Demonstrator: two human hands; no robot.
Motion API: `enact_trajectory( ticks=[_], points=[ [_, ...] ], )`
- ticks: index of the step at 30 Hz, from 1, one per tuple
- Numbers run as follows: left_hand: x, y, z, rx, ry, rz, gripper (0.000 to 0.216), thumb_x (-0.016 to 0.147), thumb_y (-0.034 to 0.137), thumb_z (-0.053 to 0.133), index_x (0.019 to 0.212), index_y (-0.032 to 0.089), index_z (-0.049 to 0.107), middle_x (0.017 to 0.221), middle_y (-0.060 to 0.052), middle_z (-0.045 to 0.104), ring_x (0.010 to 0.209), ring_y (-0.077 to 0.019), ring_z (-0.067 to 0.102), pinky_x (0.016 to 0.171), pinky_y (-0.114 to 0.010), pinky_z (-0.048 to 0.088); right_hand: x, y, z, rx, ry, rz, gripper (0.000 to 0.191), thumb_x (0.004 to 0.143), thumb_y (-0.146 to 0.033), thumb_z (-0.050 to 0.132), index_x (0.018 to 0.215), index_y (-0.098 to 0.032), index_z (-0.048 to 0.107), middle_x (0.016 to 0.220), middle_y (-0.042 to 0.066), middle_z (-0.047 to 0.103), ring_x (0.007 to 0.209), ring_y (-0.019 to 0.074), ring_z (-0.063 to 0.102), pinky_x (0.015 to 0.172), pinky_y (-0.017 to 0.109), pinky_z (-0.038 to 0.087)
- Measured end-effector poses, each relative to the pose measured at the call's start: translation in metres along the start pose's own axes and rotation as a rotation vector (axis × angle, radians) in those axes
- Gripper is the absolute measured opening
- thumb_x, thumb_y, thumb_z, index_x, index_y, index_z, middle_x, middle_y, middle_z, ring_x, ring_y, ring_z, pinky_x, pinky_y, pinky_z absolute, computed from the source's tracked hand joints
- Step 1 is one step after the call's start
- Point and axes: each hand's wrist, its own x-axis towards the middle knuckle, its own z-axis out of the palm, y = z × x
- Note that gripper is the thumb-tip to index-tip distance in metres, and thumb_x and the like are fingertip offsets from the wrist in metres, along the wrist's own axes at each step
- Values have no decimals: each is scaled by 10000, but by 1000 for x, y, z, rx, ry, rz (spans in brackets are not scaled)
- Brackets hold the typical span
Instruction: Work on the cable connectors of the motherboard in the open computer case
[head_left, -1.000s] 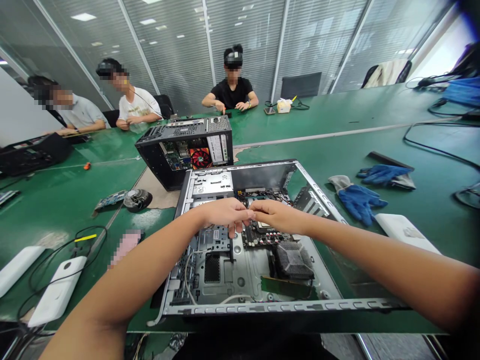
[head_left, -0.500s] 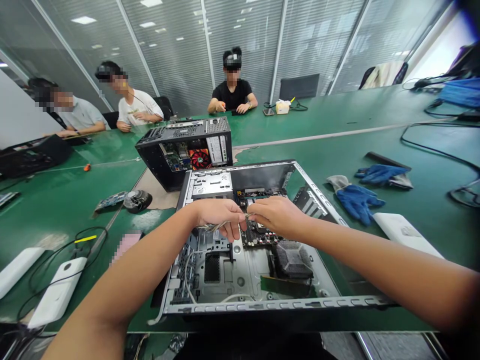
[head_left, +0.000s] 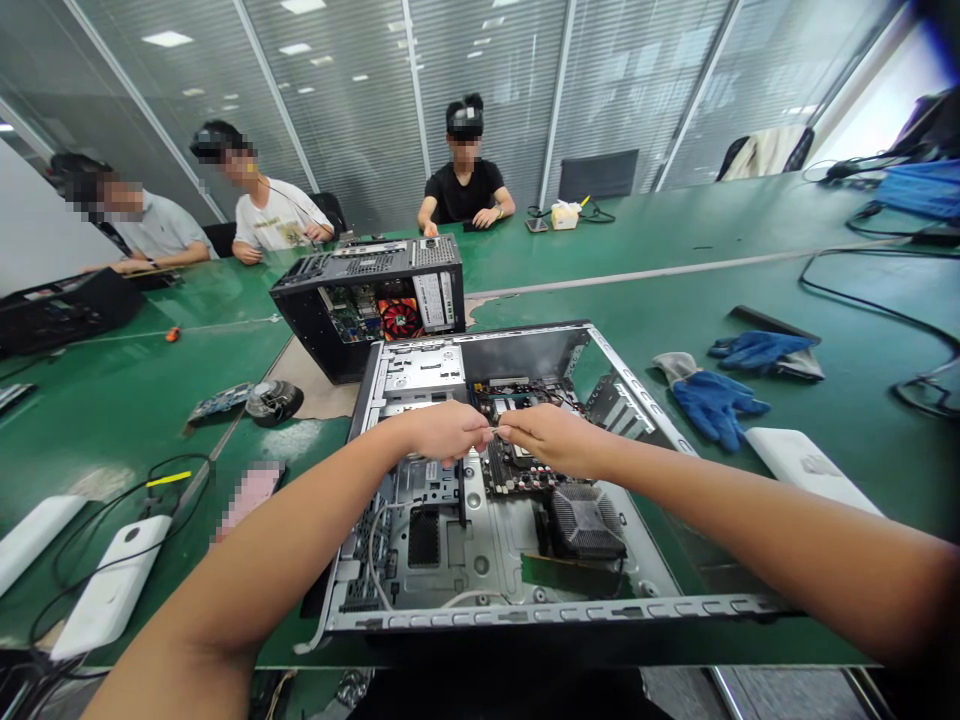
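Note:
An open computer case lies on its side in front of me. Over its middle, my left hand and my right hand meet almost fingertip to fingertip. Both are closed in a pinch on a thin, light-coloured cable, of which only a short stretch shows between them. Behind and below the hands is the motherboard, partly hidden by them. Closer to me inside the case sit a heatsink and a green circuit board.
A second computer case with a red fan stands behind. To the right lie blue gloves and a white box-like object. White power strips with cords are at left. Several people sit across the green table.
My left fingers have curled closed; half a second ago they were spread, with more of the twisted cable showing. Across the table, a person's hand has moved toward the standing case.

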Motion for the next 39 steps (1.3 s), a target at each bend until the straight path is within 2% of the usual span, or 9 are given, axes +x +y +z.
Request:
enact_trajectory(
  ticks=[6,11,16,21,23,30,35,39],
  points=[
    [0,0,0,84,-28,-26,367,948,347,299,927,162,615,576,11,558,507,-125,556,621,-271,428,0,-1,0,-76,-17,-60,330,962,-341,352,708,-194,504,626,12,514,576,130,399,563,260,249],
    [2,-2,1,322,70,99,325,941,304,342,865,173,629,742,-40,641,659,-150,558,659,-278,396,1,-1,-1,-29,-9,-82,341,957,-337,355,680,-190,488,614,8,500,582,131,396,583,266,262],
    [2,-1,1,487,117,117,326,962,320,340,874,177,620,806,-57,661,700,-170,564,648,-284,374,1,-1,-2,99,-30,-44,331,940,-324,365,690,-179,528,624,10,525,595,132,437,593,263,305],
    [0,1,0,500,132,91,323,968,329,346,889,182,624,809,-54,666,705,-168,575,664,-279,383,3,-1,-3,355,-124,92,322,922,-349,366,720,-173,545,504,-24,487,489,123,457,531,249,331],
    [0,1,0,483,138,93,322,967,322,347,879,181,624,805,-56,664,703,-167,573,664,-278,380,3,-2,-3,387,-153,111,327,926,-357,352,733,-176,544,482,-28,478,473,127,456,517,250,332],
    [1,1,1,476,124,97,311,960,301,345,863,169,610,820,-69,660,705,-168,563,646,-280,369,0,-8,2,-38,39,-58,290,927,-283,383,691,-187,521,648,32,559,602,149,459,580,277,282],
    [2,0,1,467,142,112,293,950,297,362,826,169,595,761,-65,643,673,-175,558,608,-284,350,-2,-4,5,-80,131,-123,137,883,-272,472,845,-174,559,758,54,605,698,170,509,629,269,308],
    [1,1,1,477,140,100,282,944,288,372,823,172,598,765,-58,644,674,-169,564,603,-277,349,-3,-4,5,-116,116,-105,187,904,-298,454,793,-182,551,704,39,593,651,161,498,592,267,272]
  ],
)
